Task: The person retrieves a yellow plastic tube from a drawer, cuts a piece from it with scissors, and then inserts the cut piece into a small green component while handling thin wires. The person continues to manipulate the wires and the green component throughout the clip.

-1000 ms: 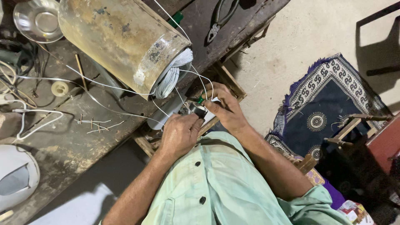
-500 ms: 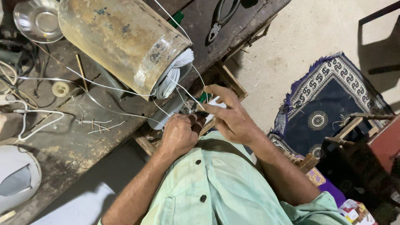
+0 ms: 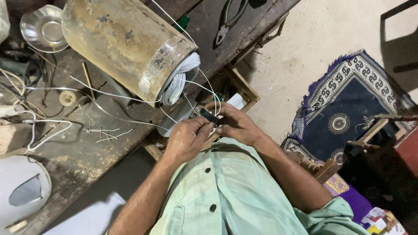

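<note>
Two hands meet at the bench edge in the head view. The left hand [image 3: 188, 138] and the right hand [image 3: 233, 124] are pressed together, both pinching a small dark piece [image 3: 209, 116] where thin white wires [image 3: 204, 87] end. Those wires run up into the white coil [image 3: 180, 80] inside the rusty metal cylinder [image 3: 126, 43] lying on the worn wooden bench [image 3: 78, 152]. To work well here, I judge the wires want gentle tension, fingertips close to the join, and no tugging against the coil. Pliers [image 3: 228, 21] lie well apart up the bench; a metal bowl [image 3: 43, 28] sits beside the cylinder.
</note>
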### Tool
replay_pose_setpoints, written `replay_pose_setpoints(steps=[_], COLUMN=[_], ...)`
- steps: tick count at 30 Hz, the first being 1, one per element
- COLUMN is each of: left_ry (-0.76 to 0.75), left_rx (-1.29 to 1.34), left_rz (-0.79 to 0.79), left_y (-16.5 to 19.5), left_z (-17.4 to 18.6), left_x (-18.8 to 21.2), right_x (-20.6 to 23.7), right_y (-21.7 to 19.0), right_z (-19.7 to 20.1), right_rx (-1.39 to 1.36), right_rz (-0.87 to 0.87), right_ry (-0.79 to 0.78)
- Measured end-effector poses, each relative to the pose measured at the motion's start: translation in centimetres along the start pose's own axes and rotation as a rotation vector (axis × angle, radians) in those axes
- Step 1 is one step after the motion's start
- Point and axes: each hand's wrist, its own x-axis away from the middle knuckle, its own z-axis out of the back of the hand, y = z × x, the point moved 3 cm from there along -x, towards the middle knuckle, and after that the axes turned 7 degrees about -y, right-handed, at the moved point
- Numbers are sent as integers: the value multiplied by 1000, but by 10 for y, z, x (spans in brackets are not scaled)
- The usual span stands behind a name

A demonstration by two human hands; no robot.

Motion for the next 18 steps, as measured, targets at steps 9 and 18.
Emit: replay_pose_setpoints(steps=[9, 18], left_ry=[152, 122], left_rx=[-124, -219], left_rz=[-234, -109], left_y=[-10, -10], left_z=[-12, -17], left_x=[4, 8], right_x=[27, 23], right_y=[8, 7], right_z=[11, 17], right_rx=[-332, -917], right_rz=[63, -155], right_ry=[107, 121])
